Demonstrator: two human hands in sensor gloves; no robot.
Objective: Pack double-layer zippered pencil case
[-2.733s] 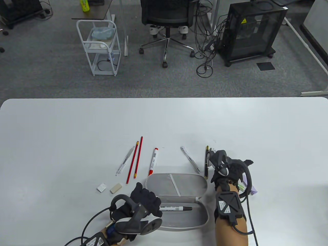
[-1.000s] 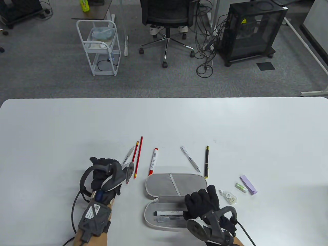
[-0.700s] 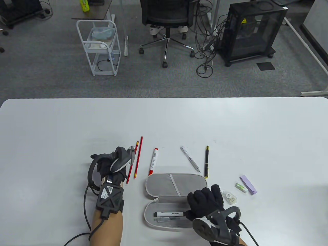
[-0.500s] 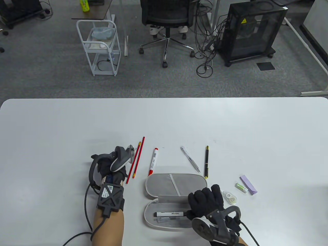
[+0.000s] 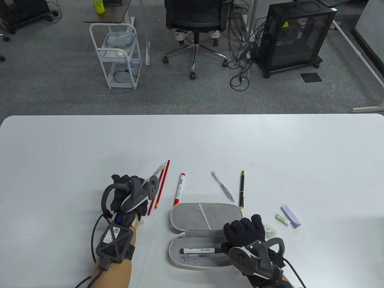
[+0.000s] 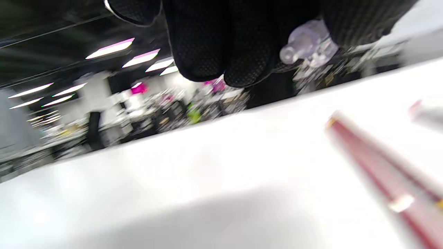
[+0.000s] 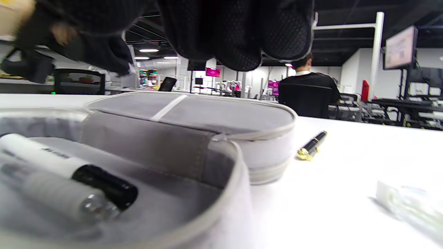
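The grey pencil case point(image 5: 207, 214) lies open, its lid flipped away from me. Its near tray point(image 5: 180, 264) holds a black-capped marker point(image 5: 199, 250) and a clear pen point(image 5: 192, 257). My right hand point(image 5: 244, 231) hovers over the tray's right end, fingers point(image 7: 225, 31) loosely curled and holding nothing. My left hand point(image 5: 123, 187) grips a clear pen point(image 5: 159, 168) just left of two red pencils point(image 5: 159, 189); the pen's end point(image 6: 308, 48) sticks out past the gloved fingers point(image 6: 214, 41). A red marker point(image 5: 180, 189), another clear pen point(image 5: 222, 186) and a black pen point(image 5: 241, 189) lie beyond the case.
A correction tape point(image 5: 272, 231), a small green item point(image 5: 283, 219) and a purple block point(image 5: 290, 220) lie right of the case. The table's far edge point(image 5: 192, 115) is well beyond the items. My left forearm hides the spot where the erasers lay.
My left hand went from the case to the clear pen beside the red pencils and lifted it, nudging the pencils. My right hand came back from the black pen to the case's right end.
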